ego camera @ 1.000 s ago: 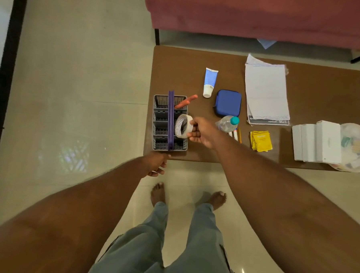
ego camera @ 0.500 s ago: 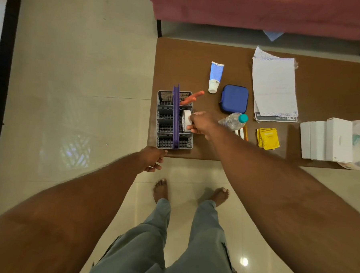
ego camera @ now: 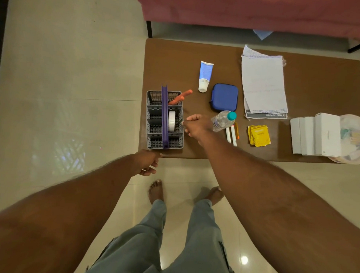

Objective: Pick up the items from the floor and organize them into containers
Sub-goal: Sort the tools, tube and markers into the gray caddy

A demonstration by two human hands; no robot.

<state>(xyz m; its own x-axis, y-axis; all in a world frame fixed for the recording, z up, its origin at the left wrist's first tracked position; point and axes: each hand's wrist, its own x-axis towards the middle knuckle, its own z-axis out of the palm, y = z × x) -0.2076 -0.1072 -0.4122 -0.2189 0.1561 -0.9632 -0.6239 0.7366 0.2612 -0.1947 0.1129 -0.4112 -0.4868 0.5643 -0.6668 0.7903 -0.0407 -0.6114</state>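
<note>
Head camera looks down on a low brown table (ego camera: 323,81) with the person standing at its near edge. Their right hand (ego camera: 197,126) hangs over the tabletop with its fingers loosely curled and nothing in them. It sits just beside the right wall of a grey caddy (ego camera: 149,122), and I cannot tell whether a fingertip touches the wall. Inside the caddy, just left of that hand, a white roll of tape (ego camera: 171,121) stands on its edge against the purple handle (ego camera: 164,118), in the middle section on the right side. Beyond the hand, two orange sticks (ego camera: 180,96) lean out of the caddy's far right section.

The left hand (ego camera: 146,162) hangs below the table's near edge, just short of the caddy's near end, its fingers loosely bent and holding nothing. The two hands are well apart.

Touching the far right side of the right hand lies a clear bottle (ego camera: 223,121) with a teal cap. A few pens (ego camera: 231,135) lie right beside the right wrist, and yellow packets (ego camera: 258,136) farther right. Beyond the right hand lie a blue zip case (ego camera: 224,97) and a blue-and-white tube (ego camera: 205,76). Far to its right are a stack of papers (ego camera: 263,84), white boxes (ego camera: 317,134) and a clear bowl (ego camera: 356,139).
</note>
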